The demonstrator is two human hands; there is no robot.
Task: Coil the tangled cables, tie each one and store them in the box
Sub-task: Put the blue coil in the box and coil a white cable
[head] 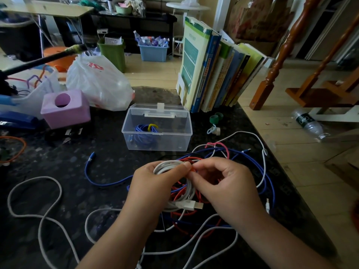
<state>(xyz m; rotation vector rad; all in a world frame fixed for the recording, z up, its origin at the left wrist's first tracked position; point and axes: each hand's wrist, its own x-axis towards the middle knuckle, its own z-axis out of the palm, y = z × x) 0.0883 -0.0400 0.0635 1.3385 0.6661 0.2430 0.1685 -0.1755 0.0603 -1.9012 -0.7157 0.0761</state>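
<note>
- Head view: left hand clamps the coiled white cable, just in front of the clear box.
- Right hand pinches an orange tie at the coil's top.
- Blue coil, tied yellow, lies inside the box.
- Risk: loose red strands beneath may get tied in, or the loops may spring apart if the left hand's grip eases.

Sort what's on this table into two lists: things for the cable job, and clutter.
Job: white coil held in left hand and right hand; clear box holding tied blue cable; loose cable tangle.

Clutter: books; pink holder; plastic bag; tape rolls.
</note>
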